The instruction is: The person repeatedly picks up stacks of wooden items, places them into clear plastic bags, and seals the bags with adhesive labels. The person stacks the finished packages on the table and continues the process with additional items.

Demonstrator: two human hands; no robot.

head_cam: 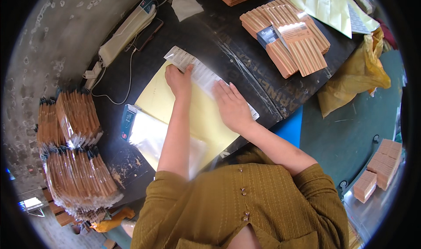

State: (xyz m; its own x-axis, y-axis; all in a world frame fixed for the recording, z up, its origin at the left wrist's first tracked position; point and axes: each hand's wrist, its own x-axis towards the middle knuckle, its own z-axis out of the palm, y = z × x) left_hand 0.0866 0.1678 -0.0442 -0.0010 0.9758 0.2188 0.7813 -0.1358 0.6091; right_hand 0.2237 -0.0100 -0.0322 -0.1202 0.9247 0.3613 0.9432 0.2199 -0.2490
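Note:
A yellow backing sheet [210,117] lies on the dark tabletop in front of me. Along its far edge runs a strip of white printed labels [204,76]. My left hand [179,82] is at the strip's left part, with curled fingers and the thumb on its lower edge; whether it pinches the strip is hidden. Flat on the strip's right part rests my right hand [232,109], palm down, holding nothing. Under my left forearm, clear plastic sleeves [149,133] with dark teal headers overlap the sheet's near left corner.
Packed bundles of brown sticks [79,173] stand at the left by the wall. Ridged copper-coloured packs [286,38] lie at the far right, near a yellow bag [355,81]. A phone [148,35] with a white cable and a power strip [93,74] lie along the wall side.

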